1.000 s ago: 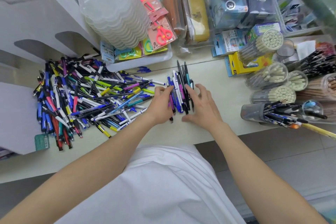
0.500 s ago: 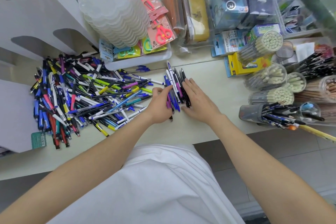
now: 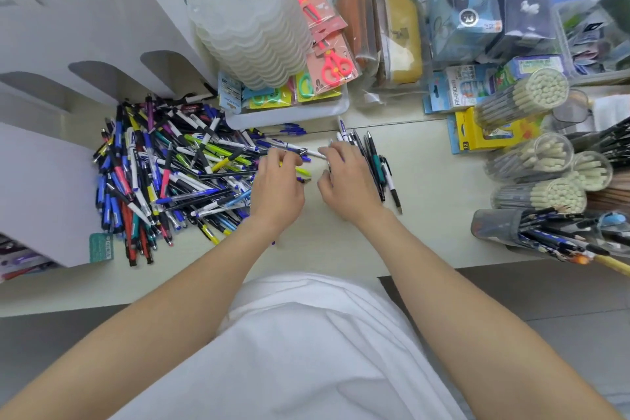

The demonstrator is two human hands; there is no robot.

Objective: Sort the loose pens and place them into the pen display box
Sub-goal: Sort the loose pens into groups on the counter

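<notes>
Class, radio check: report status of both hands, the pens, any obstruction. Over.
Left hand curled on pens at loose pile edge, grip unclear. Right hand cupped over sorted row. Scissors tray close behind, not blocking.

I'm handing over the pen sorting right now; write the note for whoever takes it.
Left hand: pinches a white pen at the edge of the loose pile.
Right hand: open, resting on the small sorted group on the counter.
Done: a few pens set apart.
Left: most of the pile to sort; no pens seen in a display box.
</notes>
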